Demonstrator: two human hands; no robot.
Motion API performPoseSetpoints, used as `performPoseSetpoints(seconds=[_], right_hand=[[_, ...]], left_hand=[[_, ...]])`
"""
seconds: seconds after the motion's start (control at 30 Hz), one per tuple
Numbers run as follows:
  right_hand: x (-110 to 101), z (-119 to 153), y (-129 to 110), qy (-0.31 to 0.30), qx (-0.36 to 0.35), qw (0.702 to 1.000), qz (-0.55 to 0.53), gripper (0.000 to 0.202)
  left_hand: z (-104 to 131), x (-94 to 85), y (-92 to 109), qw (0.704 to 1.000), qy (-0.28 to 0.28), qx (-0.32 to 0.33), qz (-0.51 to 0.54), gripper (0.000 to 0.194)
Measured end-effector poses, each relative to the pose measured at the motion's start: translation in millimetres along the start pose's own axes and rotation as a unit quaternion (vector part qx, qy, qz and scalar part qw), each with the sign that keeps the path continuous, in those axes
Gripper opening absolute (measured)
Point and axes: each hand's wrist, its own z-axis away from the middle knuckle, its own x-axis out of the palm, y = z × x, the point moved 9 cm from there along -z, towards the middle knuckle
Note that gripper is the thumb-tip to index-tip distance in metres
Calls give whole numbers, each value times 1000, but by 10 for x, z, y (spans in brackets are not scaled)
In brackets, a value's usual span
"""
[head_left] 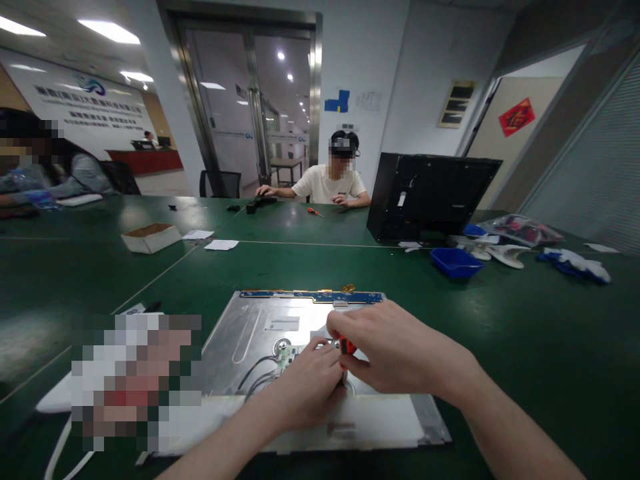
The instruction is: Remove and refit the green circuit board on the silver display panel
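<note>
A display panel with a silver metal back (223, 347) lies flat in front of me. My right hand (385, 343) is closed round the red and black handle of a screwdriver (347, 345), held over the panel. Close beside it, my left hand (310, 381) rests low on the panel with its fingers bent together; what they pinch, if anything, is hidden. Left of the fingers shows part of a small green circuit board (286, 359) with dark cables. A narrow blue circuit board (305, 297) runs along the panel's far edge. The screwdriver's tip is hidden by my hands.
Beyond the panel are a blue tray (456, 262), a black monitor (433, 197), gloves (575, 263) and an open cardboard box (151, 238). A person (333, 180) sits across the green table (280, 263), near another screwdriver (313, 211). A blurred-out object (135, 373) lies left.
</note>
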Motion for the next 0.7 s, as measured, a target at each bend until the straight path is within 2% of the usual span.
performPoseSetpoints(seconds=[0.33, 0.53, 0.7], right_hand=[[-47, 49, 42, 9, 7, 1000, -9, 8], [-145, 290, 253, 66, 68, 994, -51, 16], [-25, 541, 459, 112, 135, 980, -94, 21]], left_hand=[[18, -60, 32, 1000, -9, 12, 13, 17], [22, -81, 37, 1000, -17, 15, 18, 8], [25, -98, 53, 999, -21, 27, 7, 6]])
